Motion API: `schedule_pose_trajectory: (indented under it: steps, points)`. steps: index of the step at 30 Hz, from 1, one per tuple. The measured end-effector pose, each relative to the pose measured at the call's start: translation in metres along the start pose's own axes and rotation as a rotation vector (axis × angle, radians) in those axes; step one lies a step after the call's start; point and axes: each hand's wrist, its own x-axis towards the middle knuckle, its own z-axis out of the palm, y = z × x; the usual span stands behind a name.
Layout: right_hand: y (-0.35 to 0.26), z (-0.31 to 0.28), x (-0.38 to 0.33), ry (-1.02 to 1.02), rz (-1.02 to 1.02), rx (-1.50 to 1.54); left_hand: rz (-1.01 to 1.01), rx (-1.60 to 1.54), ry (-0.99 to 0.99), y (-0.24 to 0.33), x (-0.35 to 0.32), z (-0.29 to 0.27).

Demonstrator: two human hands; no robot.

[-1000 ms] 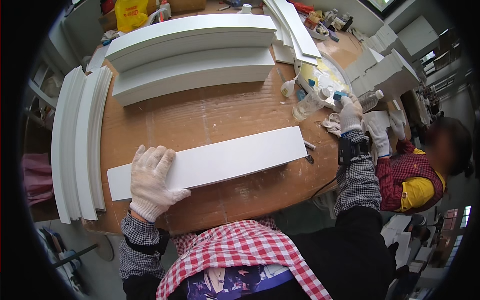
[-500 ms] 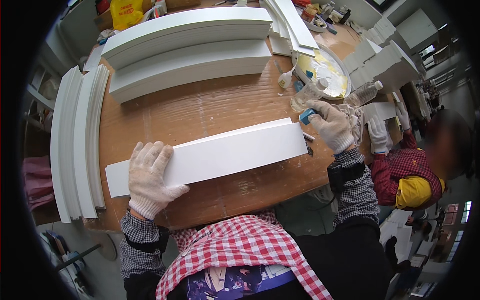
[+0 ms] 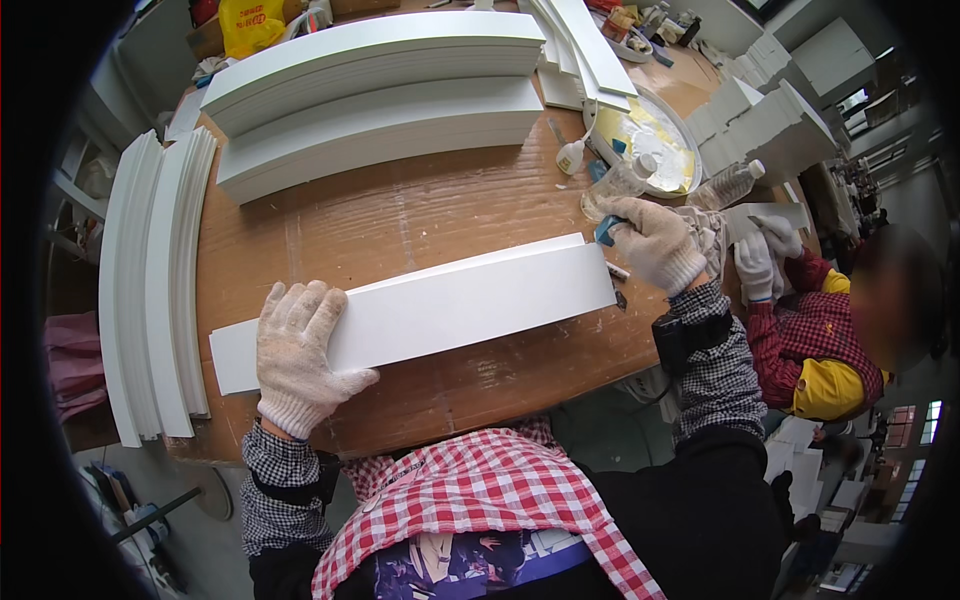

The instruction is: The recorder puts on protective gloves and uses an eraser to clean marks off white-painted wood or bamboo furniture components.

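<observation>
A long white board (image 3: 470,305) lies on the brown table in front of me, with another white board showing along its far edge. Across its left end rests my left hand (image 3: 303,352) in a white knitted glove, palm down, thumb spread from the fingers. My right hand (image 3: 655,243), gloved too, pinches a small blue block (image 3: 606,230) just off the board's right end. What the block is made of I cannot tell. Beside that end, a small marker-like stick (image 3: 618,270) and a dark scrap (image 3: 621,299) lie on the table.
White board stacks stand at the far side (image 3: 380,120) and left (image 3: 180,280). Near my right hand are two clear bottles (image 3: 625,180) (image 3: 728,186), a small white squeeze bottle (image 3: 570,157) and a stained tray (image 3: 688,130). A co-worker's gloved hands (image 3: 765,255) handle a white piece at right.
My right hand has shifted slightly left and up with the blue block. My left hand and the board stay put. The co-worker's hands have come closer together.
</observation>
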Motion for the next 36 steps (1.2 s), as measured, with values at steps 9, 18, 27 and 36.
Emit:
schedule_pose_trajectory:
  steps: [9,18,27,36]
  points:
    - [0.004,0.002,0.003,0.018,0.003,-0.029,-0.016,-0.013,-0.024,-0.001,-0.002,0.001]
    - [0.001,0.003,-0.003,0.075,0.041,0.179,-0.016,0.008,-0.031,0.001,-0.004,-0.001]
    - [0.012,0.008,-0.047,0.083,0.158,0.225,-0.001,-0.049,-0.034,0.004,0.008,0.002]
    - [0.013,0.032,-0.125,0.176,0.067,0.641,0.003,-0.035,0.052,0.009,-0.005,0.001]
